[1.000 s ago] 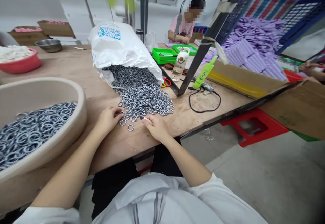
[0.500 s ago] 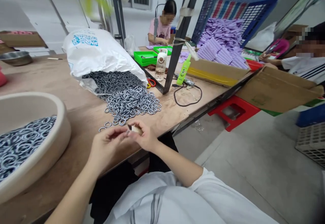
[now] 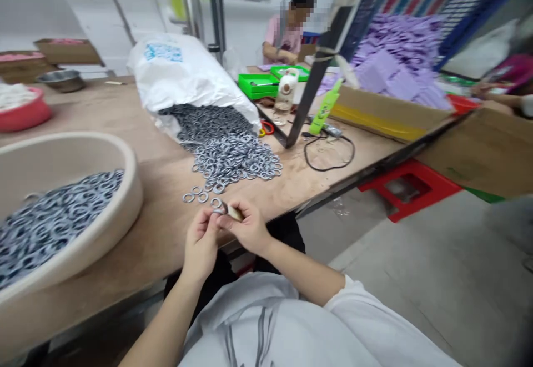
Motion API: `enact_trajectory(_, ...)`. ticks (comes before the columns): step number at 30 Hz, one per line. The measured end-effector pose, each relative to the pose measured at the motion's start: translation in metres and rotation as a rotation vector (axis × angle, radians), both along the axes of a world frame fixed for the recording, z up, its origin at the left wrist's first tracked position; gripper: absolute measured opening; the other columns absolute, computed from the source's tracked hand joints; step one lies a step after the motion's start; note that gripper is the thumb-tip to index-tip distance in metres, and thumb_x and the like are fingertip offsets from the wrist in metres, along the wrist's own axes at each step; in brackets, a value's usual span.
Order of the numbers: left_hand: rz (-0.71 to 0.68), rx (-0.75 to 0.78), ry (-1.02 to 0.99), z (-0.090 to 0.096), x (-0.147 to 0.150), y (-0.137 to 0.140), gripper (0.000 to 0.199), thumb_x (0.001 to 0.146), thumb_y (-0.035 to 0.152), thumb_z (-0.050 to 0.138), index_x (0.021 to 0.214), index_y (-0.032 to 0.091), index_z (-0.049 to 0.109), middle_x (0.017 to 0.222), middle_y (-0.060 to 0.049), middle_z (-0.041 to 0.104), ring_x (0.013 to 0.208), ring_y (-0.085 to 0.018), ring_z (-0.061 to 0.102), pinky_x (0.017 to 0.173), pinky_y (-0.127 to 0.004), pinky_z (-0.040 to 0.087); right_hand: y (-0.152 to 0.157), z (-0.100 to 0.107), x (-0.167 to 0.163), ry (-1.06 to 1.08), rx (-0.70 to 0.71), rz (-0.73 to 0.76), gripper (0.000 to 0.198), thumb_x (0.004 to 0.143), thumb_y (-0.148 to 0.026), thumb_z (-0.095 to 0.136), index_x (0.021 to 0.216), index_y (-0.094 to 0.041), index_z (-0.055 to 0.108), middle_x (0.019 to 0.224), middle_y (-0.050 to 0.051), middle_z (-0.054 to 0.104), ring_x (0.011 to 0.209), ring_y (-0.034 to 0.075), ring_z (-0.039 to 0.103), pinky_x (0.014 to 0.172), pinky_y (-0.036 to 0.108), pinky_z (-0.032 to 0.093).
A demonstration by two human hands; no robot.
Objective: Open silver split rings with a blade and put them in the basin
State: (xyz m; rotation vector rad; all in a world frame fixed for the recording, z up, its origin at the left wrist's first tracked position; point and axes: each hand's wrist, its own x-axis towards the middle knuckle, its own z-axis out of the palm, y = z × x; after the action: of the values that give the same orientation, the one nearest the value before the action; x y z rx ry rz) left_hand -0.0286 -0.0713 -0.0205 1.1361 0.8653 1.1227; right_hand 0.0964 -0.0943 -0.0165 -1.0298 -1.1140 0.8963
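Observation:
My left hand is closed, pinching a grey ring at its fingertips over the table's front edge. Beside it and touching it, my right hand is wrapped round a short tool with a pale body and a dark end, which lies against the ring; its exact kind is too blurred to tell. Just beyond my hands, a pile of grey rings spills from a white sack, with a few loose rings nearer me. To the left stands a beige basin holding many such rings.
Scissors, a metal post, a green bottle and a black cable are to the right. Purple pieces fill a crate and carton. A red stool stands below. A co-worker sits across the table.
My view has turned left, so more of the basin and a red bowl show. My hands still work together; the ring and the tool's dark end now show more plainly.

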Motion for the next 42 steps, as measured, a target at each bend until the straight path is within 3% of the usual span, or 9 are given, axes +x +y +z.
enact_trajectory(4, -0.076, -0.082, -0.097, 0.01, 0.008, -0.004, 0.039, 0.08, 0.056, 0.072, 0.079, 0.018, 0.063, 0.07, 0.001, 0.057, 0.061, -0.009, 0.049, 0.06, -0.02, 0.043, 0.008, 0.001, 0.005, 0.039, -0.02, 0.152, 0.041, 0.072, -0.054, 0.081, 0.093, -0.024, 0.063, 0.085, -0.001, 0.06, 0.066, 0.013, 0.057, 0.059, 0.027, 0.05)
enact_trajectory(8, -0.083, -0.167, -0.144, 0.019, 0.016, -0.004, 0.043, 0.079, 0.058, 0.072, 0.073, 0.018, 0.057, 0.057, 0.003, 0.048, 0.051, -0.008, 0.04, 0.05, -0.02, 0.035, 0.017, 0.009, 0.005, 0.119, -0.122, 0.261, 0.046, 0.076, -0.066, 0.072, 0.09, -0.026, 0.055, 0.06, -0.007, 0.053, 0.044, 0.011, 0.05, 0.044, 0.027, 0.045)
enact_trajectory(12, -0.105, -0.245, -0.247, 0.029, 0.02, 0.0, 0.044, 0.079, 0.057, 0.071, 0.07, 0.019, 0.049, 0.053, 0.005, 0.043, 0.047, -0.007, 0.036, 0.047, -0.02, 0.032, 0.02, 0.022, 0.012, -0.029, -0.076, 0.112, 0.052, 0.082, -0.077, 0.055, 0.081, -0.025, 0.052, 0.059, -0.005, 0.053, 0.046, 0.012, 0.047, 0.047, 0.027, 0.041)
enact_trajectory(16, -0.083, -0.325, -0.361, 0.036, 0.021, 0.002, 0.043, 0.076, 0.053, 0.074, 0.071, 0.019, 0.049, 0.053, 0.006, 0.041, 0.044, -0.006, 0.033, 0.045, -0.019, 0.03, 0.009, 0.03, 0.024, -0.474, 0.059, 0.071, 0.053, 0.093, -0.07, 0.044, 0.073, -0.023, 0.059, 0.067, 0.003, 0.062, 0.064, 0.017, 0.056, 0.063, 0.031, 0.044)
enact_trajectory(20, -0.039, -0.383, -0.372, 0.039, 0.022, 0.0, 0.044, 0.07, 0.052, 0.079, 0.071, 0.018, 0.051, 0.055, 0.007, 0.04, 0.045, -0.005, 0.033, 0.043, -0.018, 0.028, 0.001, 0.03, 0.026, -0.82, 0.133, -0.023, 0.058, 0.095, -0.069, 0.04, 0.063, -0.023, 0.054, 0.061, 0.003, 0.057, 0.062, 0.016, 0.051, 0.06, 0.03, 0.035)
enact_trajectory(32, -0.053, -0.437, -0.386, 0.04, 0.02, -0.008, 0.047, 0.068, 0.05, 0.079, 0.072, 0.02, 0.043, 0.054, 0.009, 0.036, 0.044, -0.005, 0.03, 0.044, -0.018, 0.03, -0.002, 0.026, 0.023, -0.901, 0.246, -0.026, 0.049, 0.099, -0.057, 0.045, 0.064, -0.022, 0.052, 0.058, 0.0, 0.052, 0.055, 0.014, 0.043, 0.058, 0.03, 0.028)
enact_trajectory(36, -0.095, -0.414, -0.395, 0.037, 0.015, -0.011, 0.044, 0.073, 0.047, 0.077, 0.071, 0.02, 0.042, 0.053, 0.009, 0.034, 0.044, -0.005, 0.03, 0.045, -0.018, 0.033, 0.008, 0.017, 0.029, -0.827, 0.162, -0.008, 0.048, 0.097, -0.057, 0.049, 0.063, -0.022, 0.048, 0.059, -0.001, 0.051, 0.056, 0.013, 0.045, 0.057, 0.029, 0.029)
enact_trajectory(40, -0.253, -0.409, -0.353, 0.03, 0.002, -0.022, 0.041, 0.08, 0.048, 0.073, 0.068, 0.018, 0.047, 0.051, 0.008, 0.037, 0.043, -0.005, 0.032, 0.048, -0.019, 0.039, 0.032, 0.008, 0.047, -0.748, -0.085, -0.194, 0.052, 0.098, -0.059, 0.043, 0.06, -0.023, 0.043, 0.053, -0.003, 0.042, 0.055, 0.014, 0.041, 0.056, 0.029, 0.028)
enact_trajectory(42, -0.247, -0.421, -0.344, 0.023, -0.01, -0.024, 0.04, 0.08, 0.047, 0.075, 0.068, 0.017, 0.052, 0.054, 0.005, 0.046, 0.045, -0.005, 0.041, 0.051, -0.02, 0.045, 0.042, 0.003, 0.048, -0.812, -0.148, -0.177, 0.044, 0.095, -0.055, 0.051, 0.067, -0.022, 0.053, 0.058, -0.002, 0.051, 0.058, 0.015, 0.047, 0.059, 0.029, 0.03)
